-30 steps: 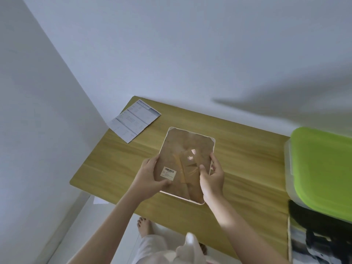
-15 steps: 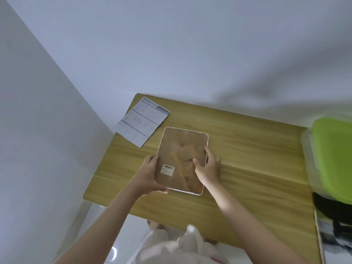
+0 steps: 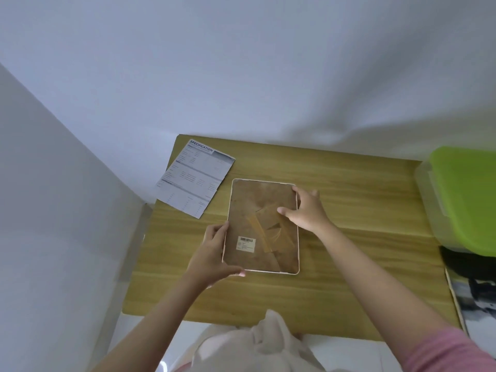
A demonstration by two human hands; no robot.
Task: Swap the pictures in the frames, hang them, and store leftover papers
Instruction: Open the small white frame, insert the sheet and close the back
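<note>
A white-rimmed picture frame [image 3: 261, 210] lies face down on the wooden table [image 3: 349, 210], its brown backing board up, with a barcode sticker and a folded stand on it. My left hand [image 3: 214, 251] grips the frame's lower left edge, thumb under the bottom corner. My right hand [image 3: 306, 208] holds the upper right edge, thumb resting on the backing board. A printed specification sheet [image 3: 193, 178] lies at the table's far left corner, overhanging the edge.
A clear storage box with a green lid [image 3: 467, 200] stands at the right edge. Below it lie a black object [image 3: 467, 261] and a dark picture print [image 3: 475, 302]. White walls enclose the table at the back and left.
The frame has come down to lie flat on the table. My right hand slid from the frame's lower middle up to its upper right edge. The camera tilted further down.
</note>
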